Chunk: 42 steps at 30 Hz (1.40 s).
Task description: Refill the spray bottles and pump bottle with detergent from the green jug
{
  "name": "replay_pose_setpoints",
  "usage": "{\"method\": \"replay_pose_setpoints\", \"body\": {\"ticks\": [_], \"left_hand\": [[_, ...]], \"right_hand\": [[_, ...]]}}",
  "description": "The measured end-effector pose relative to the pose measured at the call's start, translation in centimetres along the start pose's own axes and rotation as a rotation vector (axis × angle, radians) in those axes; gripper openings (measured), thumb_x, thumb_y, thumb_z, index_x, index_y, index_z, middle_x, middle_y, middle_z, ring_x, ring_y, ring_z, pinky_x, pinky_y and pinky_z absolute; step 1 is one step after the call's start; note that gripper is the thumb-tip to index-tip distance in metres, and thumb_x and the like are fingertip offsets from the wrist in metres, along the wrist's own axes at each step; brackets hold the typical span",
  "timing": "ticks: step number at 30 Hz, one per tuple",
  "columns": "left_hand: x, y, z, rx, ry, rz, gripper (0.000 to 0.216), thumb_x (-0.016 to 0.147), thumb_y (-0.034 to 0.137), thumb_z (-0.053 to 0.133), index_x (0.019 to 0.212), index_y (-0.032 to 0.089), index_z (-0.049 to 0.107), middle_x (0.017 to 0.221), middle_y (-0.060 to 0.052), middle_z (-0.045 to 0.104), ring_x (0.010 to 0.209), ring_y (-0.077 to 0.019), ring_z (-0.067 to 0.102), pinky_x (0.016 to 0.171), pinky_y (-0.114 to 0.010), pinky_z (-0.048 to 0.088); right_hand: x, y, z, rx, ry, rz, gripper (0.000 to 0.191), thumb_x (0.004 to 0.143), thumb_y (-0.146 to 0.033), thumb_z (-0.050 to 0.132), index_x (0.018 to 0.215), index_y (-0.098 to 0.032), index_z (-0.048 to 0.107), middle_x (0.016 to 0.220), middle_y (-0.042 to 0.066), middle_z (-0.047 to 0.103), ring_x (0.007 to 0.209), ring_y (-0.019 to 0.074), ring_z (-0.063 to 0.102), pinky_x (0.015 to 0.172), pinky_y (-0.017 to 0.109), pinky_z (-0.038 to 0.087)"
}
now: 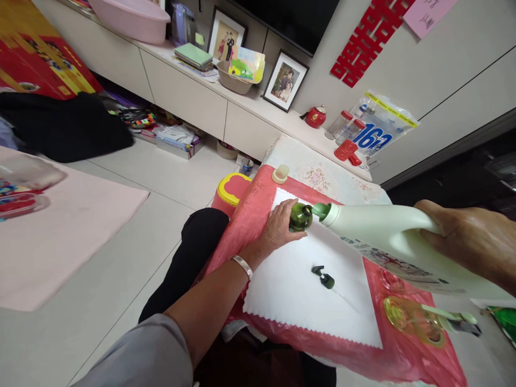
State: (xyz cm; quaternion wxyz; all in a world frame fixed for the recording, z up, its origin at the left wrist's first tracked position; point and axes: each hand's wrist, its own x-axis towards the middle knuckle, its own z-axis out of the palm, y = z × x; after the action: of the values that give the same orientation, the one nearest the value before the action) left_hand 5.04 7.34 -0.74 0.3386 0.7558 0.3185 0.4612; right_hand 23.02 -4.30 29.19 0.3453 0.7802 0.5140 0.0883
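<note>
My left hand [278, 223] is wrapped round a small dark green bottle [301, 217] with an open neck, upright on a white mat [298, 290]. With my right hand [470, 236] I grip the handle of a large pale green detergent jug [374, 226]. The jug is tipped on its side, its green spout [321, 210] right beside the bottle's mouth. Whether liquid is flowing between them I cannot make out. A dark green pump top [324, 277] with a clear tube lies on the mat. The jug's pale cap [280, 173] sits at the far edge.
Red plastic sheeting [258, 199] covers the table under the mat. A yellow transparent dish [397, 314] with a light green-handled brush [451, 314] is at the right. A pink and yellow stool [231, 191] stands left of the table; a low cabinet [189, 91] runs behind.
</note>
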Motion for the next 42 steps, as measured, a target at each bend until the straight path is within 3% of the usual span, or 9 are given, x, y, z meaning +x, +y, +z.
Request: {"method": "replay_pose_setpoints", "body": {"ticks": [19, 31, 42], "left_hand": [[0.02, -0.14, 0.1, 0.004, 0.0, -0.002, 0.098, 0.066, 0.034, 0.088, 0.146, 0.023, 0.032, 0.147, -0.016, 0.05, 0.138, -0.0352, 0.048, 0.114, -0.054, 0.041], [-0.01, 0.04, 0.03, 0.0, -0.006, -0.008, 0.097, 0.067, 0.035, 0.087, 0.146, 0.024, 0.032, 0.147, -0.015, 0.05, 0.138, -0.0351, 0.048, 0.114, -0.054, 0.041], [-0.05, -0.1, 0.08, 0.013, -0.006, -0.005, 0.098, 0.066, 0.035, 0.088, 0.146, 0.024, 0.032, 0.147, -0.016, 0.049, 0.138, -0.0346, 0.048, 0.114, -0.053, 0.04]], "right_hand": [[-0.02, -0.33, -0.67, -0.03, -0.053, 0.016, 0.006, 0.09, -0.032, 0.045, 0.095, -0.029, 0.046, 0.083, 0.006, 0.063, 0.075, 0.0249, 0.065, 0.057, 0.031, 0.037], [-0.01, 0.13, -0.05, 0.025, 0.041, -0.027, 0.007, 0.085, -0.032, 0.045, 0.091, -0.028, 0.047, 0.074, 0.005, 0.061, 0.066, 0.0243, 0.063, 0.054, 0.03, 0.033], [-0.03, -0.3, -0.56, -0.049, -0.037, 0.011, 0.006, 0.09, -0.032, 0.045, 0.094, -0.029, 0.043, 0.081, 0.005, 0.061, 0.075, 0.0254, 0.065, 0.058, 0.031, 0.037]]}}
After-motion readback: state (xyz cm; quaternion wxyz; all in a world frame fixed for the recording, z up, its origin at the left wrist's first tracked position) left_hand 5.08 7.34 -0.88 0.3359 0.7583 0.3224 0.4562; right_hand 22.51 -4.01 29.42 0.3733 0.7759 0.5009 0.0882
